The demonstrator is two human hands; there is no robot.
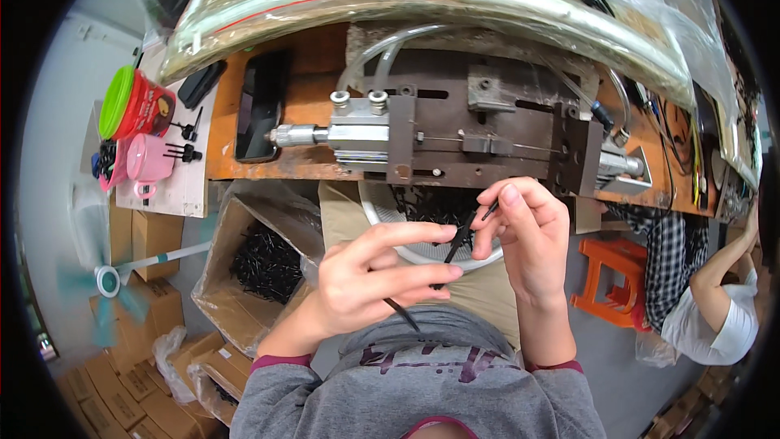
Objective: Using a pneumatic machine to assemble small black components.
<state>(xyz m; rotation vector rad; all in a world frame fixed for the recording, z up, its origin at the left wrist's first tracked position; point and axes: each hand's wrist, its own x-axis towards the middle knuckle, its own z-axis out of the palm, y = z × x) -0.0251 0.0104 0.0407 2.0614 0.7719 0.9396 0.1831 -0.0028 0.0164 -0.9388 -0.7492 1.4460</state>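
Note:
My left hand (366, 268) has its fingers closed round thin black sticks; one slim black stick (457, 245) slants up from its fingertips, and the end of another black stick (401, 315) sticks out below the palm. My right hand (530, 232) pinches a short black piece (490, 210) between thumb and forefinger, close to the top of the slanting stick. Whether the two touch cannot be made out. Beneath both hands a white basket (372, 205) sits at my lap, with many thin black pieces (431, 202) in it, partly hidden by my fingers.
Ahead stands a metal jig (447, 73) with a cylinder (357, 132) on a wooden bench, a phone (262, 106) beside it. A lined carton (268, 260) of black pieces stands left, near a fan (108, 282). An orange stool (605, 276) and another person (715, 317) are at right.

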